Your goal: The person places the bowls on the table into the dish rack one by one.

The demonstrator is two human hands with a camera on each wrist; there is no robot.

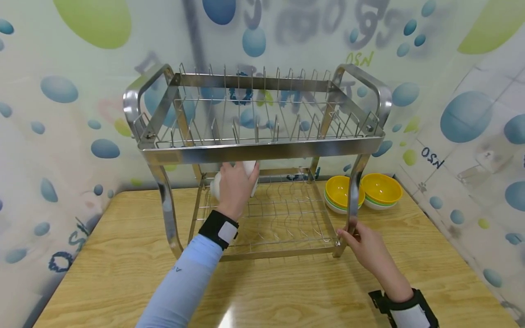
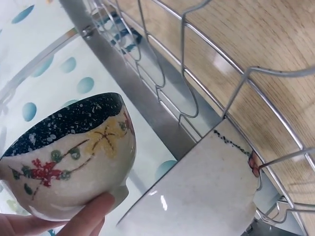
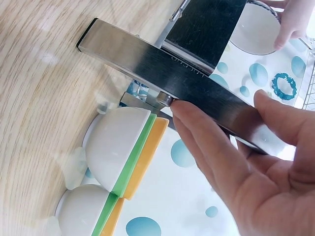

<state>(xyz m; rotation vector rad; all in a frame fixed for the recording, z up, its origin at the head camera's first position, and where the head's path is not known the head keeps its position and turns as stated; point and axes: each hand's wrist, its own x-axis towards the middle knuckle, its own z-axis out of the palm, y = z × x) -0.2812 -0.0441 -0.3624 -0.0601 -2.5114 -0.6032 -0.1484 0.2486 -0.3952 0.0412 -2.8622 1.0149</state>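
My left hand [image 1: 235,191] is inside the lower tier of a two-tier metal dish rack [image 1: 262,152]. It holds a patterned bowl [image 2: 83,162] with a dark speckled band and red and yellow flowers, its fingers near the foot. Close beside this bowl, a white bowl [image 2: 192,191] leans tilted against the rack's wires. At the rack's front right leg is my right hand [image 1: 369,248], gripping the metal between thumb and fingers. In the right wrist view, the leg [image 3: 187,83] passes through this grip.
To the right of the rack, two stacks of bowls stand on the wooden table [image 1: 287,296]: a nearer stack [image 1: 339,191] and a farther stack [image 1: 381,189], yellow on top with green and white below. A patterned backdrop [image 1: 82,136] surrounds the table. Upright wires line the upper tier.
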